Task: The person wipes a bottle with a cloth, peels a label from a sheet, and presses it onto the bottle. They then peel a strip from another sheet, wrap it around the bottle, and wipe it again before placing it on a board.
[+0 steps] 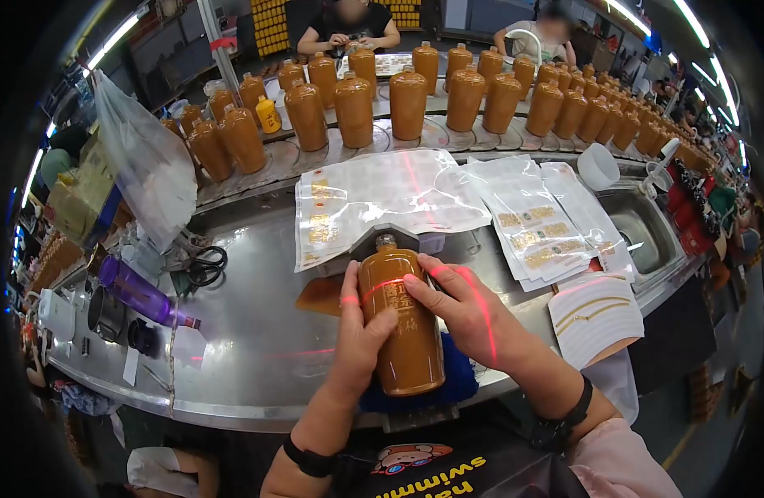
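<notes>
A glossy brown bottle (403, 349) lies tilted before me at the table's front edge. Its neck points away from me, by a dark angled metal rest (389, 228), and a blue cloth or pad (461, 371) shows under its base. Gold characters (396, 295) run down its face, crossed by a red laser line. My left hand (361, 328) is closed on the left side, thumb on the front. My right hand (469, 311) grips the right side, thumb pressing near the upper characters. Fingers behind the bottle are hidden.
Transparent sheets of gold decals (556, 245) and a larger sheet pile (390, 195) lie beyond the bottle. Brown bottles (408, 104) line a conveyor behind. A sink (647, 241) is at right; scissors (206, 267) and a purple bottle (137, 290) are left. Two people sit opposite.
</notes>
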Motion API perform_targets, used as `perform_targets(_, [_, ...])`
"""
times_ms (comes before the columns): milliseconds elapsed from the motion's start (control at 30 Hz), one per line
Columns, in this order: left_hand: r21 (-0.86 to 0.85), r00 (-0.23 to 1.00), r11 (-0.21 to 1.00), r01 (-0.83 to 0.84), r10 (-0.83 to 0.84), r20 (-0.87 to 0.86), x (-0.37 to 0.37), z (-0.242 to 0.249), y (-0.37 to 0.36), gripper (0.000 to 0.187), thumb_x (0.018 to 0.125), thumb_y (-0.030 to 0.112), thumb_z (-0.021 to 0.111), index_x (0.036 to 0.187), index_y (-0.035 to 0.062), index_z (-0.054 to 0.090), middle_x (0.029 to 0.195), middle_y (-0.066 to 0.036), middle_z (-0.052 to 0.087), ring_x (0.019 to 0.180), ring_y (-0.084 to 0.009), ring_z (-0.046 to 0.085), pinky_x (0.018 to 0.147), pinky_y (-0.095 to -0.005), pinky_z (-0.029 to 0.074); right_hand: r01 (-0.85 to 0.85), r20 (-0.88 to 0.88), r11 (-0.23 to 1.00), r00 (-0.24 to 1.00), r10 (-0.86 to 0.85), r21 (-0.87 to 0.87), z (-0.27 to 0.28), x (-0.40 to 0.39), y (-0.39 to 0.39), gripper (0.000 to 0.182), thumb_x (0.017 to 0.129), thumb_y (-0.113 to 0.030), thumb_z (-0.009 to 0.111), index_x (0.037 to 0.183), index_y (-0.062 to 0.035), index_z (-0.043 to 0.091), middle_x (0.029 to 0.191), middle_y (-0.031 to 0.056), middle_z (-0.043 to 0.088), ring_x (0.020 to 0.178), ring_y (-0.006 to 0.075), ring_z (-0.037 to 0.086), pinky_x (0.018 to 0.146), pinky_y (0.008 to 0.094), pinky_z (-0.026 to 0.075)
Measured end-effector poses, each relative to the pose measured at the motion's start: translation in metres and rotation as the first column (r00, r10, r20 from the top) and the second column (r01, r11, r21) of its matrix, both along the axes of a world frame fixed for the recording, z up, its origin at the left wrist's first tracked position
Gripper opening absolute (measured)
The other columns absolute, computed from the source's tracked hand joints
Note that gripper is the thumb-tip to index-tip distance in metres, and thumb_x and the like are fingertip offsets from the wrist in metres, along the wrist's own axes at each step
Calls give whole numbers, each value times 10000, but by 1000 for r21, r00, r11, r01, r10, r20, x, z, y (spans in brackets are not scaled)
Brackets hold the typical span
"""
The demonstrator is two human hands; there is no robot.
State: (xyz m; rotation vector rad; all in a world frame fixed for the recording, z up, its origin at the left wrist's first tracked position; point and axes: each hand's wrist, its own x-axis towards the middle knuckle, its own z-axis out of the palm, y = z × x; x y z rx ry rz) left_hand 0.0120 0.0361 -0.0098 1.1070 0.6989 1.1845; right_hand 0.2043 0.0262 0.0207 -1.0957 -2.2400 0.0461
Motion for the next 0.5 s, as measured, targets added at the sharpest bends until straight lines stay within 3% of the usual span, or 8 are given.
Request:
perform_targets(133, [-52,998,999,-3,6,60,4,-1,3,845,952,286,591,1516,-9,36,1439,-165,342,1273,-205,430,1037,-325,404,-9,-10,1000,1000,9,9,-1,0,2,535,816,17,548,1337,-104,560,1360,223,495,1091,358,560,940,399,492])
perform_targets(233, [-75,996,997,34,-27,84,1,3,1,840,949,271,588,1519,-9,38,1462,-187,309,1316,-237,379,1090,-352,338,-8,-11,1000,1000,8,-4,-1,1,2,549,804,24,549,1336,-108,560,1360,214,498,1085,353,561,941,403,489])
perform_targets(300, [284,947,950,-131,205,-249,-3,-4,3,785,956,337,565,1517,1,131,1405,-186,410,1347,-269,338,1129,-408,256,-13,-4,1000,1000,13,-4,0,2,2,551,797,31,545,1334,-97,558,1364,212,495,1084,352,559,940,405,487])
perform_targets(367, [615,785,788,-36,403,-470,-12,-4,4,738,959,415,531,1504,18,231,1316,-173,515,1368,-298,303,1154,-458,174,-33,-2,999,999,33,1,2,3,4,552,793,42,543,1332,-78,551,1358,217,497,1081,356,559,935,407,487])
perform_targets(433, [783,594,565,262,545,-592,-20,17,0,713,958,504,487,1481,43,337,1195,-148,625,1380,-325,275,1164,-501,89,-69,-1,998,998,69,6,6,6,6,550,791,58,541,1330,-50,539,1342,228,503,1075,363,561,927,409,489])
perform_targets(467, [792,544,556,252,596,-591,-20,15,-3,710,929,613,442,1418,99,466,1042,-91,697,1352,-312,320,1161,-531,77,-77,-41,997,996,78,24,6,9,8,508,789,57,548,1289,-36,550,1287,225,534,1047,365,575,911,414,492])
perform_targets(500, [790,522,537,297,601,-605,-22,14,-7,701,925,614,452,1410,110,478,1046,-85,696,1346,-304,329,1162,-532,81,-85,-81,995,993,88,44,7,11,10,467,787,56,555,1247,-23,561,1232,222,565,1020,367,589,896,419,496])
